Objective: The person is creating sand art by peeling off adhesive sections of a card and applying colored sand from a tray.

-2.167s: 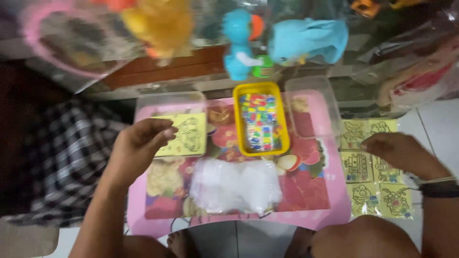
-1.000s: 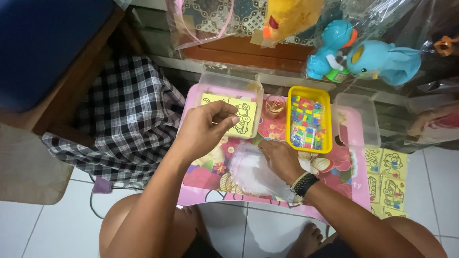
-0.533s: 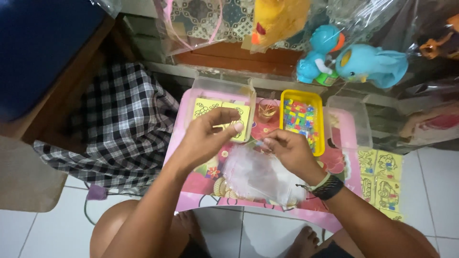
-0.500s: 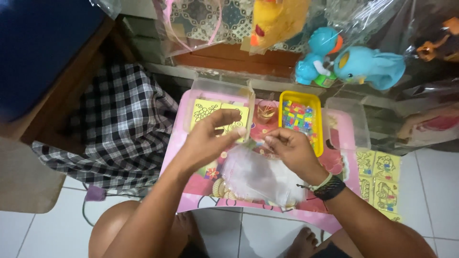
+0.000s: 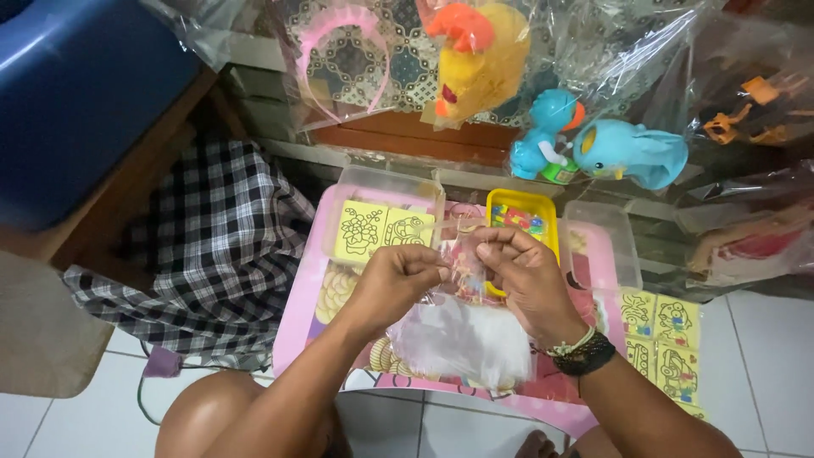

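Both my hands meet above a small pink table (image 5: 297, 314). My left hand (image 5: 397, 284) and my right hand (image 5: 526, 276) pinch the same small clear plastic sleeve (image 5: 462, 259), which hangs between them. Under it lies a heap of clear plastic bags (image 5: 462, 343). A clear tray (image 5: 373, 191) at the table's back left holds yellow picture cards (image 5: 381, 231). Just behind my right hand sits a yellow tray (image 5: 521, 222) of small colourful pieces.
An empty clear tray (image 5: 606, 242) stands at the table's right. More yellow picture cards (image 5: 666, 339) lie on the tiled floor to the right. A checked cloth (image 5: 212, 246) lies at the left, near a blue chair (image 5: 80, 93). Bagged toys (image 5: 593, 148) hang behind.
My right hand came over from the cards on the floor to the table's middle. My left hand left the yellow cards, and both hands now hold the clear sleeve. The view has shifted left.
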